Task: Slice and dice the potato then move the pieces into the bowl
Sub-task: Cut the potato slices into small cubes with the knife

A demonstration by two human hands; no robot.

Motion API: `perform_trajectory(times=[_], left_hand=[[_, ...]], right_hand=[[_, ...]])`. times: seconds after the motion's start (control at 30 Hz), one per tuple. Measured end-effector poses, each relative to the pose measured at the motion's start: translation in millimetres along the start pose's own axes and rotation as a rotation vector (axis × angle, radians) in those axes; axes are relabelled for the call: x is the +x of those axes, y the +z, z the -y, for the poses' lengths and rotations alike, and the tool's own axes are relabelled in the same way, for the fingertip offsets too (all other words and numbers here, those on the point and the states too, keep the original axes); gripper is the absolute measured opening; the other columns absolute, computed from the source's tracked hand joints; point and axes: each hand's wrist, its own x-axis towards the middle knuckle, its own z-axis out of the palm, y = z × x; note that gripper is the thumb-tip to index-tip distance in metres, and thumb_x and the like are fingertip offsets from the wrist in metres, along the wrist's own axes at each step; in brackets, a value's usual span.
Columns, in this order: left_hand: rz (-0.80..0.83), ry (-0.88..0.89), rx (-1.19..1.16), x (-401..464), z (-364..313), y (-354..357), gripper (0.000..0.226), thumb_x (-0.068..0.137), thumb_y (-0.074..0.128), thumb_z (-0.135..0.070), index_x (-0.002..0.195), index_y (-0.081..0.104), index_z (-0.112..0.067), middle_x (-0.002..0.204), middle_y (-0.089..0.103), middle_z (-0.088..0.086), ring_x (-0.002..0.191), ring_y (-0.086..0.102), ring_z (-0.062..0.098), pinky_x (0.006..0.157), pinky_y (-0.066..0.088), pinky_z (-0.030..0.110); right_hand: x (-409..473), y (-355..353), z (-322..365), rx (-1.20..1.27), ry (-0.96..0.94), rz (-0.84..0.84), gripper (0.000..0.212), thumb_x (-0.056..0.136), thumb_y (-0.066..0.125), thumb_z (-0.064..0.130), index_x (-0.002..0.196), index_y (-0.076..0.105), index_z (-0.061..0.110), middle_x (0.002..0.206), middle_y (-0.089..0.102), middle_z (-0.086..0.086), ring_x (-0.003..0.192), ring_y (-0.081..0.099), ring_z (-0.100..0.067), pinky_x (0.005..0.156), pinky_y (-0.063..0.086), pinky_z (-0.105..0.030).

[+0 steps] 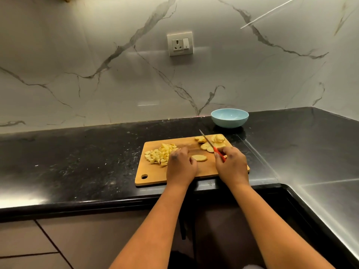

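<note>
A wooden cutting board [155, 175] lies on the black counter. A pile of diced potato [158, 154] sits on its left part. Several potato slices [208, 145] lie at its far right, and one slice [199, 158] lies flat in the middle. My left hand [181, 166] rests on the board with its thumb touching that slice and its fingers by the dice. My right hand [232, 165] grips the red handle of a knife [207, 141], whose blade points away over the slices. A pale blue bowl [229, 117] stands behind the board and looks empty.
The black counter [77, 162] runs left and turns toward me along the right side. A marble wall with a socket [180, 44] rises behind. Cabinet fronts [48, 245] are below the counter edge.
</note>
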Motion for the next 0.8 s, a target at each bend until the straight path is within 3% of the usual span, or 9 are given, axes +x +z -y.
perform_trajectory(times=[0.13, 0.23, 0.43, 0.6, 0.73, 0.8], left_hand=[[0.042, -0.043, 0.027, -5, 1, -7, 0.036, 0.093, 0.054, -0.019, 0.127, 0.062, -0.012, 0.106, 0.066, 0.013, 0.107, 0.057, 0.024, 0.086, 0.049, 0.03], [0.084, -0.018, 0.028, -5, 0, -9, 0.04, 0.093, 0.052, -0.019, 0.133, 0.06, -0.016, 0.112, 0.063, 0.016, 0.106, 0.06, 0.026, 0.091, 0.052, 0.033], [0.079, 0.006, 0.05, -7, -2, -12, 0.039, 0.093, 0.051, -0.017, 0.131, 0.061, -0.015, 0.108, 0.065, 0.016, 0.104, 0.06, 0.028, 0.092, 0.051, 0.038], [0.108, 0.02, 0.062, -6, -3, -11, 0.036, 0.093, 0.051, -0.02, 0.127, 0.063, -0.015, 0.109, 0.063, 0.016, 0.104, 0.059, 0.028, 0.092, 0.051, 0.038], [0.089, 0.013, 0.092, -6, 0, -9, 0.029, 0.091, 0.054, -0.025, 0.115, 0.066, -0.014, 0.103, 0.063, 0.014, 0.102, 0.057, 0.027, 0.087, 0.05, 0.034], [0.088, 0.051, 0.102, -5, 1, -6, 0.033, 0.091, 0.055, -0.03, 0.119, 0.066, -0.015, 0.108, 0.066, 0.009, 0.108, 0.052, 0.024, 0.088, 0.047, 0.034]], right_hand=[[-21, -10, -4, -0.052, -0.049, 0.0, 0.009, 0.088, 0.068, 0.017, 0.091, 0.071, 0.01, 0.081, 0.058, 0.0, 0.069, 0.05, -0.012, 0.058, 0.032, -0.014], [-29, -21, -5, -0.036, 0.039, 0.039, 0.008, 0.086, 0.07, 0.019, 0.086, 0.071, 0.011, 0.079, 0.059, 0.0, 0.07, 0.053, -0.013, 0.058, 0.032, -0.012], [-42, -25, 8, -0.119, 0.088, 0.09, 0.012, 0.089, 0.066, 0.019, 0.093, 0.069, 0.008, 0.086, 0.059, -0.004, 0.077, 0.053, -0.017, 0.065, 0.039, -0.023], [-40, -24, 16, -0.11, 0.147, 0.129, 0.013, 0.09, 0.065, 0.02, 0.095, 0.069, 0.009, 0.088, 0.063, -0.004, 0.075, 0.053, -0.013, 0.056, 0.035, -0.014], [-44, -20, 20, -0.112, 0.151, 0.113, 0.011, 0.091, 0.063, 0.019, 0.096, 0.067, 0.01, 0.088, 0.061, -0.004, 0.075, 0.053, -0.014, 0.061, 0.037, -0.019], [-44, -21, 20, -0.068, 0.156, 0.099, 0.012, 0.092, 0.063, 0.017, 0.101, 0.066, 0.011, 0.085, 0.06, -0.001, 0.073, 0.052, -0.012, 0.057, 0.035, -0.016]])
